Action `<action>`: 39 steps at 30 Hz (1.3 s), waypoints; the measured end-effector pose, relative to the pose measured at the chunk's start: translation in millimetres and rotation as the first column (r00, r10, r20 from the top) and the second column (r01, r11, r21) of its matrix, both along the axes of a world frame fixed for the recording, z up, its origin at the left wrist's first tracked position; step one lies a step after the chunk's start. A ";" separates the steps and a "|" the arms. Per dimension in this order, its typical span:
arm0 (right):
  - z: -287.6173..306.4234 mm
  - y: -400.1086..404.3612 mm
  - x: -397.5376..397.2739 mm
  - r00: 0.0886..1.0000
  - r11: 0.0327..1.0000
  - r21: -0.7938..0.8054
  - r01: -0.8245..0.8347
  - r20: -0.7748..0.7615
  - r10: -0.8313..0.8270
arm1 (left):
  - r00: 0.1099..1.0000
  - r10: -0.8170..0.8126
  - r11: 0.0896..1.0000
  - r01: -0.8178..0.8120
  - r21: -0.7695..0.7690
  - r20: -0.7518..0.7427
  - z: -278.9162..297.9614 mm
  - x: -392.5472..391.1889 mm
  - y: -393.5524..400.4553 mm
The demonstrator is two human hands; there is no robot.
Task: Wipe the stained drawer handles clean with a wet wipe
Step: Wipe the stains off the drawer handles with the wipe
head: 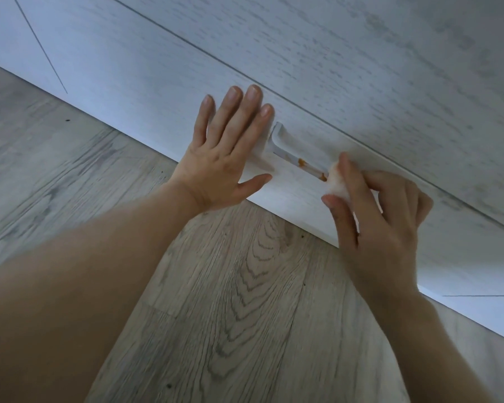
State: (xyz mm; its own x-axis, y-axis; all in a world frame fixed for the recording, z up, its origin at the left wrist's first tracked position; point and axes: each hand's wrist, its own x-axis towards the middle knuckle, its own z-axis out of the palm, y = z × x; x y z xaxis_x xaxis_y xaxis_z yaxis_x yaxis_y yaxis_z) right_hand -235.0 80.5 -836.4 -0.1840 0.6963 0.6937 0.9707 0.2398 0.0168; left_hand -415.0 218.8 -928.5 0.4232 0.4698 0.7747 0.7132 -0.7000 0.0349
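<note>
The right hand (pixel 373 216) pinched a wipe (pixel 336 183) at the handle (pixel 291 155); the left hand (pixel 227 146) lay spread flat. Firmer strokes would probably lift the stains (pixel 302 162).

Dim, bluish light; wide-angle distortion

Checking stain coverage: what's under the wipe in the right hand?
The wipe, pinched by the right hand, covers the right end of the handle. Orange stains show on the bare bar beside it. Any stain beneath the wipe is hidden.
</note>
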 end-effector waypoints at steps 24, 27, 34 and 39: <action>4.4 18.0 -26.5 0.976 0.995 0.018 0.099 -0.197 -0.093 | 1.000 -0.002 0.999 0.000 -0.047 -0.031 7.3 -3.1 -4.6; 1.8 12.1 -22.1 0.965 0.990 0.060 0.124 -0.240 -0.106 | 0.999 -0.010 0.999 0.008 -0.038 -0.051 7.2 -6.9 -3.3; 0.6 10.8 -19.0 0.990 0.997 0.012 0.078 -0.114 -0.076 | 0.998 -0.002 1.000 0.001 -0.025 -0.063 7.1 -8.0 -2.4; 4.3 26.2 -30.6 0.994 0.998 0.026 0.063 -0.092 -0.060 | 1.000 -0.012 0.999 0.011 -0.039 -0.026 6.3 -3.0 -5.3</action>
State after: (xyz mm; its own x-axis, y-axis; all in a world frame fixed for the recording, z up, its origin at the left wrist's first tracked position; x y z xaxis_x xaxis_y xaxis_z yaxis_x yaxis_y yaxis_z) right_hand -265.6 106.7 -832.1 -0.0766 0.6836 0.7258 0.9814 0.1801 -0.0660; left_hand -417.9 213.5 -922.2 0.4490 0.4946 0.7442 0.7062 -0.7067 0.0436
